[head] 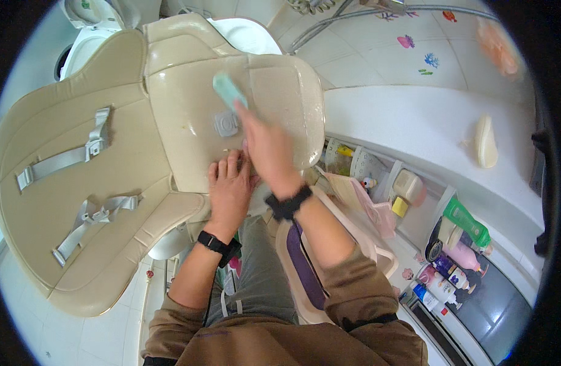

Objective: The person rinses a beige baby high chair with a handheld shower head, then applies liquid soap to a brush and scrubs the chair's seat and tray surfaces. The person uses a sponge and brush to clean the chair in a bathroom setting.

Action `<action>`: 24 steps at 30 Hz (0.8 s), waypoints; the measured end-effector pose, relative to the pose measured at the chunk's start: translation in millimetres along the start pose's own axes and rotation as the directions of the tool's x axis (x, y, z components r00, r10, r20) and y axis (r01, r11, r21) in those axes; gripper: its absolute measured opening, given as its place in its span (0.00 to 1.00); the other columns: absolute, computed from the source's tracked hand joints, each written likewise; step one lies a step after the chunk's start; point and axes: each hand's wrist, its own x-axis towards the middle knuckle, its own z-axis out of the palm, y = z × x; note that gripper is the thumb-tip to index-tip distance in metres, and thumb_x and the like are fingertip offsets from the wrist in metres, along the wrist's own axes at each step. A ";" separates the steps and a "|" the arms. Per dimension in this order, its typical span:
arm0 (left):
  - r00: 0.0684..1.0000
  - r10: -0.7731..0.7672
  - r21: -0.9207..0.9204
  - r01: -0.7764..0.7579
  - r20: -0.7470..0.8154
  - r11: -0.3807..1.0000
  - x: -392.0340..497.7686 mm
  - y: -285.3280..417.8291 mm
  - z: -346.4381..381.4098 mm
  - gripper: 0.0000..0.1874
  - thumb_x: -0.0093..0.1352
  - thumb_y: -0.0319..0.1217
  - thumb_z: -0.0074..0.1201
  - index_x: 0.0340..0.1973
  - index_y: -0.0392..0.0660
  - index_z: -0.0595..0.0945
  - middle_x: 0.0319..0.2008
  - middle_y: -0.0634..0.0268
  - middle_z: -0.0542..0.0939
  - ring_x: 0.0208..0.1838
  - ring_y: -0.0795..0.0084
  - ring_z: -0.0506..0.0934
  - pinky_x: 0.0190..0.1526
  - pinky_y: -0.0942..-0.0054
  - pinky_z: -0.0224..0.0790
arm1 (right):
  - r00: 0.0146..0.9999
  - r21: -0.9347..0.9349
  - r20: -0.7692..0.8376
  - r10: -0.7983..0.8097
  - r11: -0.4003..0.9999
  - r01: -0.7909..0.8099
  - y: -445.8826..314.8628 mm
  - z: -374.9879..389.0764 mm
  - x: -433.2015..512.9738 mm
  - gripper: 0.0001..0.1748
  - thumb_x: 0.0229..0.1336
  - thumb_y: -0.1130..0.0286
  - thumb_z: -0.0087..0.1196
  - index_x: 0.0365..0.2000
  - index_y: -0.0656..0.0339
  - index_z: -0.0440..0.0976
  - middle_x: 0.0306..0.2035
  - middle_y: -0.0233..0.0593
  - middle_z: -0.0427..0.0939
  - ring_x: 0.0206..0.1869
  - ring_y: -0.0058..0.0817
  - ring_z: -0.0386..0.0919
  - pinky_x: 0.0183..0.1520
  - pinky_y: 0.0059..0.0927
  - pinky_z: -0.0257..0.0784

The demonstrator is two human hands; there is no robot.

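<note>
A large beige padded seat cover point(193, 105), with a leather-like surface, spreads out before me. Pale grey harness straps with plastic buckles point(95, 145) run through its left panel. My right hand point(271, 151) grips a mint-green brush or similar tool point(229, 90), blurred, over the right-hand panel; its underside is hidden. Just below the tool, a translucent square plastic fitting point(226, 123) sits on this panel. My left hand point(231, 180) has its fingers curled over the panel's near edge, close under my right wrist. The thumb there is partly hidden.
At right, a white ledge point(399, 114) carries a cream pad-like object point(486, 142). Below it are a compartmented plastic organizer point(413, 219), several bottles point(445, 279) and a pale pink basin point(385, 256). A toilet point(86, 48) stands at upper left; a metal shower hose point(326, 23) hangs above.
</note>
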 end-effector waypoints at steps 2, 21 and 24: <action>0.999 -0.005 0.020 0.004 0.036 1.000 -0.6 0.9 -1.1 0.47 0.69 0.43 0.66 0.81 0.49 0.63 0.63 0.58 0.74 0.62 0.59 0.74 0.68 0.54 0.63 | 0.996 -0.030 0.022 0.090 0.996 -0.090 -0.6 -0.7 -40.5 0.36 0.68 0.70 0.58 0.74 0.37 0.68 0.21 0.47 0.79 0.24 0.50 0.81 0.28 0.52 0.75; 1.000 0.000 0.037 -0.001 0.031 0.999 -10.6 6.4 7.6 0.48 0.70 0.45 0.64 0.82 0.46 0.60 0.64 0.64 0.73 0.65 0.64 0.71 0.73 0.58 0.58 | 0.996 -0.292 0.085 -0.008 0.956 0.033 -4.9 -18.4 68.8 0.28 0.73 0.70 0.53 0.70 0.40 0.74 0.28 0.56 0.83 0.27 0.51 0.84 0.29 0.52 0.78; 0.997 -0.003 0.024 0.001 0.079 1.000 -15.4 6.0 8.2 0.46 0.71 0.44 0.63 0.81 0.46 0.61 0.64 0.64 0.73 0.66 0.64 0.71 0.74 0.57 0.58 | 0.993 -0.194 -0.025 0.118 0.974 -0.120 -20.9 -18.3 73.8 0.28 0.74 0.71 0.50 0.70 0.40 0.74 0.28 0.58 0.83 0.28 0.53 0.84 0.30 0.53 0.78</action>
